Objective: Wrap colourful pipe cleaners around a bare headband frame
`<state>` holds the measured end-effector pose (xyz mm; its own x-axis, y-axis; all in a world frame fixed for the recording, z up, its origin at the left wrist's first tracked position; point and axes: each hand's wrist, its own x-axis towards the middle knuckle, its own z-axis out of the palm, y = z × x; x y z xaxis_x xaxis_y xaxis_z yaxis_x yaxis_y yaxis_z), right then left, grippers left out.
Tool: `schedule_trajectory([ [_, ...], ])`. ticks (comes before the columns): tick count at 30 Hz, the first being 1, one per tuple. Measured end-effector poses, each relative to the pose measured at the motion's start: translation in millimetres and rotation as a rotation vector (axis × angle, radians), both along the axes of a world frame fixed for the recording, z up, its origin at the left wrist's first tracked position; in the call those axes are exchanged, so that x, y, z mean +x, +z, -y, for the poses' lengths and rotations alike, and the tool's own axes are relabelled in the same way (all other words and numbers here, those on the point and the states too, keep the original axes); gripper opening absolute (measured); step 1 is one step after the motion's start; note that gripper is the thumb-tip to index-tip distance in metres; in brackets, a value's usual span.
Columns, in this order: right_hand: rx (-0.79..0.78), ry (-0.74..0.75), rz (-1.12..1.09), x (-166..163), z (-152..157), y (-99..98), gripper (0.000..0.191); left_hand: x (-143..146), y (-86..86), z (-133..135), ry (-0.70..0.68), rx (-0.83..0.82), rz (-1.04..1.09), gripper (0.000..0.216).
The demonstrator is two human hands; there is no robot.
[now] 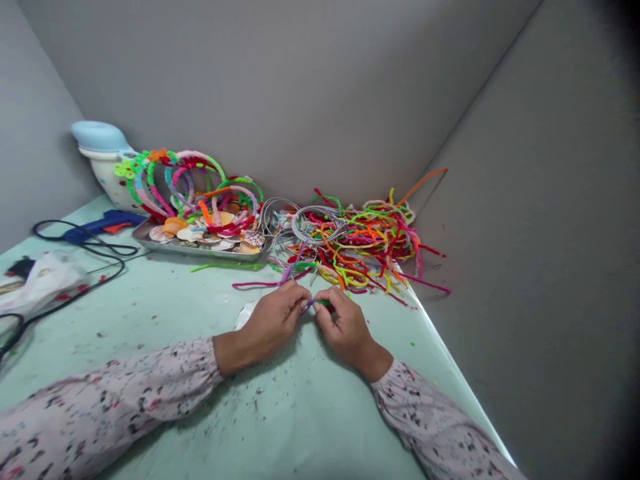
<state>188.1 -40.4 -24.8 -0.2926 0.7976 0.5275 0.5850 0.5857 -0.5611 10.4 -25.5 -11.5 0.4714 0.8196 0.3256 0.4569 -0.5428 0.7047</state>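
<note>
Pinching a purple fuzzy stem between their fingertips, a person in floral sleeves reaches both bare hands over a pale green table. From where I stand, the left hand is curled, thumb and forefinger closed on the stem; the right hand meets it from the other side, thumb and forefinger likewise closed, a bit of green showing beside them. The hands nearly touch, and the stem sits in the narrow gap between them, near the table's middle. Behind and to the left, a shallow metal tray holds seashells, with colourful fuzzy hoops piled upon them. Beyond it leans a white spotted container with a light blue lid; its contents are hidden. Right of the tray lie silvery wire coils and tangled, bright fuzzy stems.
</note>
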Motion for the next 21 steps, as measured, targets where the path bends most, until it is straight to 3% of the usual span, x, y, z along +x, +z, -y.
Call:
schedule_trajectory([
  [7,0.012,-0.023,-0.002,-0.2,-1.3,0.9,0.008,0.1,-2.4,1.1,0.037,-0.023,-0.013,0.022],
  [21,0.018,-0.009,0.014,-0.1,1.0,2.0,0.011,-1.6,4.0,-0.2,-0.014,0.020,-0.020,0.025],
])
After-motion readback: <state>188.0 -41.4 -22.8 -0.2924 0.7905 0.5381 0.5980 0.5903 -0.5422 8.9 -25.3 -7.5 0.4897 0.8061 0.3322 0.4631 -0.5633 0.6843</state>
